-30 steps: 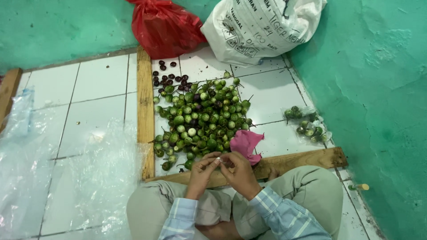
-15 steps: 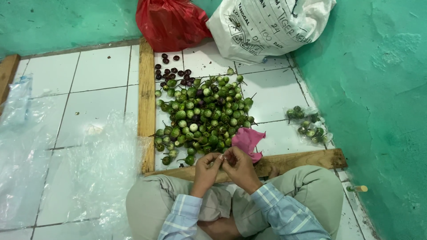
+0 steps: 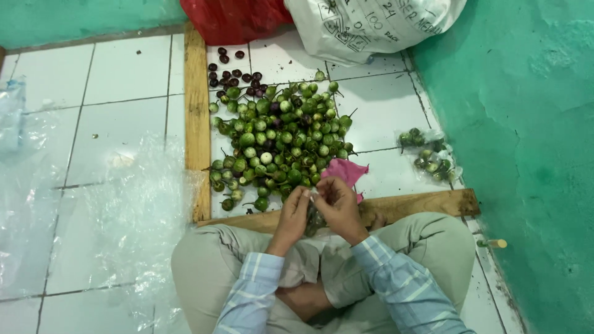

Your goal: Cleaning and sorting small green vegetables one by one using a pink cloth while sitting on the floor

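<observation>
Where the left hand (image 3: 292, 216) meets the right hand (image 3: 337, 207), both grips pinch something small, unidentifiable.

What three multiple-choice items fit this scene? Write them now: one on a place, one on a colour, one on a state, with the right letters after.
1. Where does the pile of small green fruits lie?
A. on the white tiled floor, between the wooden planks
B. in the person's lap
C. inside the red bag

2. What colour is the bag beside the white sack?
A. blue
B. red
C. yellow

3. How are the left hand and right hand placed?
A. resting flat on the floor
B. wide apart
C. brought together over a small clear bag

Key: 1 A, the pile sits on tiles inside the plank frame; 2 B, it is plainly red; 3 C, the fingers meet above the lap.
</observation>
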